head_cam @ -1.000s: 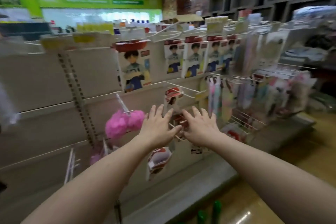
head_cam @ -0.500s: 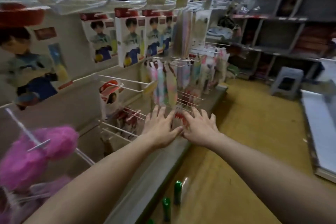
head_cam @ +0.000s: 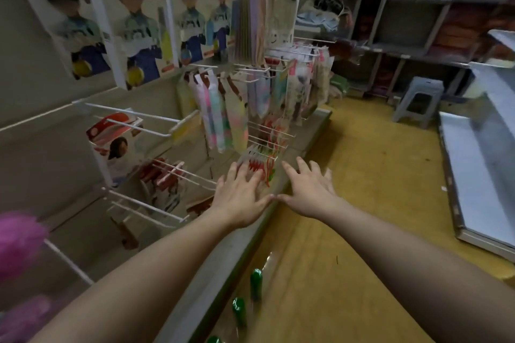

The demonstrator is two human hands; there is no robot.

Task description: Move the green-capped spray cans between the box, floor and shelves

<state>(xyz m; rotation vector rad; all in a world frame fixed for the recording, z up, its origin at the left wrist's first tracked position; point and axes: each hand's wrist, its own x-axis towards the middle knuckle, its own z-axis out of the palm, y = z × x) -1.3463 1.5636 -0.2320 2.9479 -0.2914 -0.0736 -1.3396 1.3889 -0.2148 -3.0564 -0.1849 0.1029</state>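
Note:
Both my arms reach forward along a shop display rack. My left hand (head_cam: 242,198) and my right hand (head_cam: 308,192) are held out flat, fingers straight and spread, thumbs almost touching. Neither holds anything. Just beyond the left fingertips hang small packets with red contents (head_cam: 257,166) on white wire pegs (head_cam: 267,135). Pastel striped packets (head_cam: 223,120) hang above them. Boxed goods with a printed figure (head_cam: 140,33) hang in a row at the upper left.
A grey base shelf edge (head_cam: 223,267) runs below my arms. Green bottle tops (head_cam: 255,282) stand on the yellow floor (head_cam: 362,203). A pink bath puff (head_cam: 19,242) hangs at left. A grey plastic stool (head_cam: 420,100) and a white shelf unit (head_cam: 479,181) stand at right.
My view has swung right along the rack; the pink puff slid to the left edge and the aisle floor came into view. Both hands stay flat, side by side.

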